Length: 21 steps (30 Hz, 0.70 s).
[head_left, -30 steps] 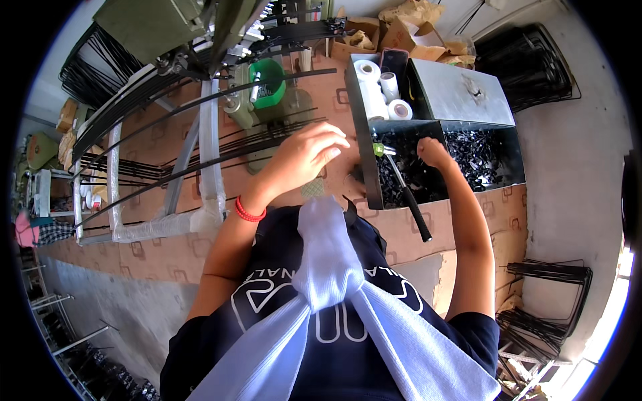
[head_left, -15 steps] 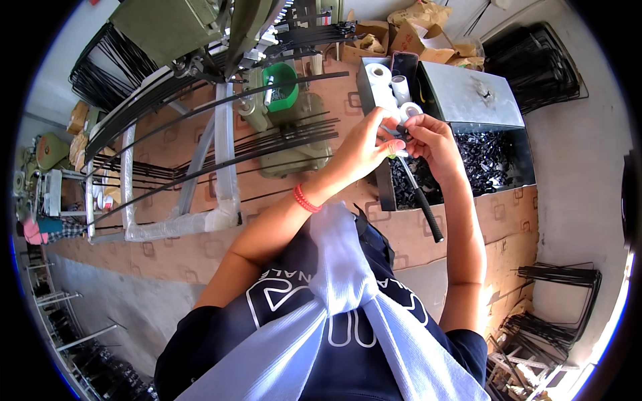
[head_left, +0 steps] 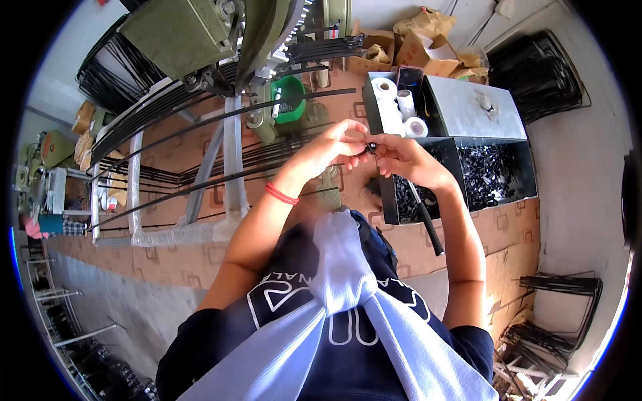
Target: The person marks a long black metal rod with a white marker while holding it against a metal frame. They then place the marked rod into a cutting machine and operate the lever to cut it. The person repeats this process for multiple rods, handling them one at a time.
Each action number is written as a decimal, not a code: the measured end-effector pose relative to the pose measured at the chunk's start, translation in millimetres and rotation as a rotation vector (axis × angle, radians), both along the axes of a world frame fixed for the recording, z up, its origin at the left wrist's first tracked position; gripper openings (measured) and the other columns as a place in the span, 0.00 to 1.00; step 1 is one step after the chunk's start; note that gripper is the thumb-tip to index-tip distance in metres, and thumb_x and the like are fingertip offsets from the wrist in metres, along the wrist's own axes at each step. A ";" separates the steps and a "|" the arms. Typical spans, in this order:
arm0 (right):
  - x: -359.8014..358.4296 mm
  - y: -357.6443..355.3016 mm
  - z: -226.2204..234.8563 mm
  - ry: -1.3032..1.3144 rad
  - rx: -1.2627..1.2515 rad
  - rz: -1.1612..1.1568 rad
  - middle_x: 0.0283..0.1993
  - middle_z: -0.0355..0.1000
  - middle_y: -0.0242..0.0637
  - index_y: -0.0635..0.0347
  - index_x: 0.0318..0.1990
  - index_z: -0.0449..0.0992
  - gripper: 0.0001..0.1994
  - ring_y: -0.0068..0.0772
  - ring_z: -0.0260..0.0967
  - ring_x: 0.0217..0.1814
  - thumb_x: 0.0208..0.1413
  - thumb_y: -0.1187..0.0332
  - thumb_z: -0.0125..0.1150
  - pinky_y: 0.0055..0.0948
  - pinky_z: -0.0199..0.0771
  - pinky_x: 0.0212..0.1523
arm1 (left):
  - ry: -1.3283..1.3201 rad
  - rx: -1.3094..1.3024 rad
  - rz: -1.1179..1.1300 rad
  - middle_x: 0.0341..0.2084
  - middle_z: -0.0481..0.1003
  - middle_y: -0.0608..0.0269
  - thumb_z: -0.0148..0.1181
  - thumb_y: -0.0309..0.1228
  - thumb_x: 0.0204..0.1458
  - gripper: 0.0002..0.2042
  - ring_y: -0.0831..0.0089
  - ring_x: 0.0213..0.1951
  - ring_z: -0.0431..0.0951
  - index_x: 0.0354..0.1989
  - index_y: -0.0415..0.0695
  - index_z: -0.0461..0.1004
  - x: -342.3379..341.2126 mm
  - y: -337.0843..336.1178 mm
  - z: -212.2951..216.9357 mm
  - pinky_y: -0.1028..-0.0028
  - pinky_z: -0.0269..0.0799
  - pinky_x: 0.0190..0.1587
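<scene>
In front of my body, my left hand (head_left: 329, 150), with a red beaded bracelet at the wrist, and my right hand (head_left: 413, 162) meet fingertip to fingertip. Between them is a small black part (head_left: 372, 147) with a shiny spot. Fingers of both hands are pinched on it; its exact shape is too small to make out. Below my right hand, a tool with a black grip (head_left: 428, 228) and metal shaft leans across the edge of a dark bin (head_left: 394, 212). That bin and the one to its right hold many small black pieces (head_left: 488, 175).
White rolls (head_left: 415, 127) and a phone (head_left: 410, 77) sit in the box behind the bins, beside a grey metal lid (head_left: 471, 105). Left are a green machine (head_left: 177, 37), long black rods (head_left: 200, 182), a wrapped frame (head_left: 234, 160) and a green basket (head_left: 291, 115). Cardboard boxes (head_left: 421, 57) stand behind.
Both hands have moved left and slightly nearer to me, away from above the bins, with the small black part between them. The whole view has shifted slightly.
</scene>
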State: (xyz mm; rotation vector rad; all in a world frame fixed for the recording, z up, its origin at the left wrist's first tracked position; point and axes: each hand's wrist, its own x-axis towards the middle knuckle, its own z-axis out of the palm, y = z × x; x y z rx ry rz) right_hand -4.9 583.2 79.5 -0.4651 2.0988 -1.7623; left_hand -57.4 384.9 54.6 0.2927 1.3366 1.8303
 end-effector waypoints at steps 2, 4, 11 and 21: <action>-10.5 -2.0 -3.3 0.245 0.218 -0.039 0.26 0.64 0.31 0.66 0.46 0.69 0.14 0.22 0.63 0.29 0.49 0.77 0.54 0.21 0.65 0.32 | -0.005 0.015 -0.001 0.26 0.70 0.64 0.53 0.28 0.51 0.15 0.79 0.25 0.69 0.47 0.43 0.61 -5.4 3.9 -5.8 0.81 0.65 0.28; -32.3 0.7 -21.4 0.511 0.321 -0.177 0.26 0.66 0.36 0.66 0.38 0.72 0.09 0.24 0.65 0.29 0.46 0.76 0.57 0.23 0.65 0.32 | 0.096 -0.073 0.114 0.24 0.71 0.64 0.54 0.31 0.51 0.15 0.78 0.25 0.69 0.46 0.42 0.62 -10.9 11.0 -10.6 0.81 0.65 0.28; -132.4 11.2 -99.0 0.521 0.236 -0.564 0.25 0.67 0.45 0.66 0.30 0.73 0.08 0.39 0.66 0.26 0.43 0.71 0.61 0.31 0.65 0.30 | 1.541 -0.812 0.721 0.30 0.74 0.61 0.60 0.28 0.43 0.14 0.61 0.35 0.72 0.40 0.44 0.70 -63.4 30.7 -34.4 0.66 0.64 0.41; -135.4 -4.5 -89.2 0.660 0.234 -0.558 0.28 0.69 0.42 0.63 0.35 0.74 0.10 0.40 0.68 0.31 0.42 0.73 0.59 0.32 0.67 0.33 | 1.311 -0.698 0.592 0.29 0.74 0.53 0.60 0.25 0.43 0.09 0.54 0.33 0.73 0.34 0.41 0.74 -82.4 42.4 -41.0 0.64 0.68 0.36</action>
